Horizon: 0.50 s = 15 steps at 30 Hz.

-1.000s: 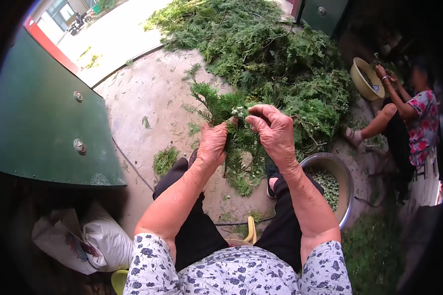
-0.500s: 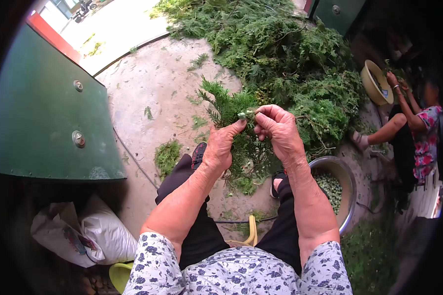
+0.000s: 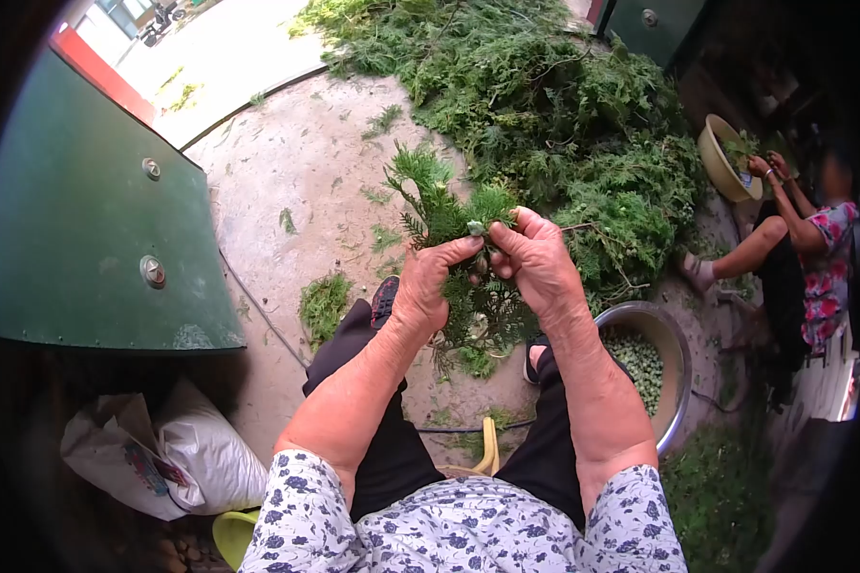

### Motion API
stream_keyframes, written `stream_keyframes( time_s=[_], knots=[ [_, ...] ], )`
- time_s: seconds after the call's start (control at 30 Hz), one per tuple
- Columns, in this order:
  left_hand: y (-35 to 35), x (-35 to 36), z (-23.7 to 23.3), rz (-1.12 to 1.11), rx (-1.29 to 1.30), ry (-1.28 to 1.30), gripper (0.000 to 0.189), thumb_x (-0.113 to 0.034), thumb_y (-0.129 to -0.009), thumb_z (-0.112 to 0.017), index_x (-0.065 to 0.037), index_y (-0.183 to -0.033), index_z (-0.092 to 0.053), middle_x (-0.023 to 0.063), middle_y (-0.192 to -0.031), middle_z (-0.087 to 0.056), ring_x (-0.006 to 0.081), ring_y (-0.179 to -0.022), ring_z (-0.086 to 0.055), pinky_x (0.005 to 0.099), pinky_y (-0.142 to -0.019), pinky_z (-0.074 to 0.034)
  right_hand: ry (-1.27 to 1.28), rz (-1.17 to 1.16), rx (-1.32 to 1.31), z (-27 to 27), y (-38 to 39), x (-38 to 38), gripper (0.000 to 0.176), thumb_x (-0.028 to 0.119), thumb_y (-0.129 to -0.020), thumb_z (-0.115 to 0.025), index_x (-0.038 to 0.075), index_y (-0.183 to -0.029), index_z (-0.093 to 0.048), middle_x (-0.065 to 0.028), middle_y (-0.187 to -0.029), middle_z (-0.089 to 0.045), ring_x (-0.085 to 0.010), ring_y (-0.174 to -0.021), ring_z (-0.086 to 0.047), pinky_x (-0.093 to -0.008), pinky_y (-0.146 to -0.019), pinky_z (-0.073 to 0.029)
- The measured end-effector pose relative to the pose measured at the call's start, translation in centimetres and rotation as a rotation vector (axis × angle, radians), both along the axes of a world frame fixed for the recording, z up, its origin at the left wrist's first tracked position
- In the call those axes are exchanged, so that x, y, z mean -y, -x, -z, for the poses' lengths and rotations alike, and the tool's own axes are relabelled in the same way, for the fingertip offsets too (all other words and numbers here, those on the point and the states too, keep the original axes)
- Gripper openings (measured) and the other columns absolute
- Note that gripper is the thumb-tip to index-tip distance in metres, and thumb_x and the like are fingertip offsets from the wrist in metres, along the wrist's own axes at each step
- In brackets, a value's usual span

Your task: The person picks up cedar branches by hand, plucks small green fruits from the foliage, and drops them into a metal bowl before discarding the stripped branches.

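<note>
Between my hands is a green conifer sprig (image 3: 426, 196) with flat, feathery leaves and small pale green cones (image 3: 476, 228) near its middle. My left hand (image 3: 428, 279) is closed around the sprig, its thumb beside a cone. Thumb and fingers of my right hand (image 3: 539, 260) pinch at the same spot from the other side; whether they grip a cone or the stem is hard to make out. Below my right forearm stands a metal basin (image 3: 677, 382), holding many small pale green cones (image 3: 637, 368).
A large heap of cut conifer branches (image 3: 545, 115) covers the floor ahead and right. Left stands a green metal door (image 3: 96, 220), with white sacks (image 3: 201, 449) below it. At right a seated person (image 3: 822, 239) handles greenery over a beige basin (image 3: 717, 158). A cable (image 3: 272, 320) crosses the floor.
My right hand has moved slightly down and left, its fingers now among the leaves beside my left thumb. The other person's hands have lowered with greenery over the beige basin.
</note>
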<state>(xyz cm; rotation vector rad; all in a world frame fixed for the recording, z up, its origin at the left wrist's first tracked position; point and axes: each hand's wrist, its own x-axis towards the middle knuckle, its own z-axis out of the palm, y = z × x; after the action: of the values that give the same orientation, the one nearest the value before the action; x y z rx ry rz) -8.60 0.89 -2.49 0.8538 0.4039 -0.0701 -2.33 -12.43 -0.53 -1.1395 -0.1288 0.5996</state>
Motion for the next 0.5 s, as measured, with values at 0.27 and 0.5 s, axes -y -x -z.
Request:
stream_keyframes(
  time_s=[0.27,0.5],
  knots=[
    [-0.3,-0.2,-0.2,-0.038,-0.042,0.035,0.014,-0.015,-0.08,-0.062,-0.003,-0.088,-0.062,0.0023,-0.078,-0.062,0.0113,-0.067,-0.057,0.0228,-0.058,-0.042,-0.324,0.02,-0.18,0.6,-0.8,0.5,0.012,0.005,-0.084,-0.058,0.004,-0.094,-0.05,-0.0044,-0.077,-0.057,-0.0125,-0.063,-0.054,-0.021,-0.051,-0.042],
    [-0.2,0.5,0.1,-0.088,0.071,-0.123,0.014,-0.011,-0.082,-0.06,-0.003,-0.093,-0.063,0.002,-0.082,-0.063,0.0096,-0.074,-0.059,0.0229,-0.065,-0.047,0.077,0.023,0.144,-1.0,0.5,0.5,0.023,0.012,-0.078,-0.066,0.003,-0.096,-0.055,-0.003,-0.076,-0.056,-0.0113,-0.067,-0.053,-0.024,-0.06,-0.044]
  ],
)
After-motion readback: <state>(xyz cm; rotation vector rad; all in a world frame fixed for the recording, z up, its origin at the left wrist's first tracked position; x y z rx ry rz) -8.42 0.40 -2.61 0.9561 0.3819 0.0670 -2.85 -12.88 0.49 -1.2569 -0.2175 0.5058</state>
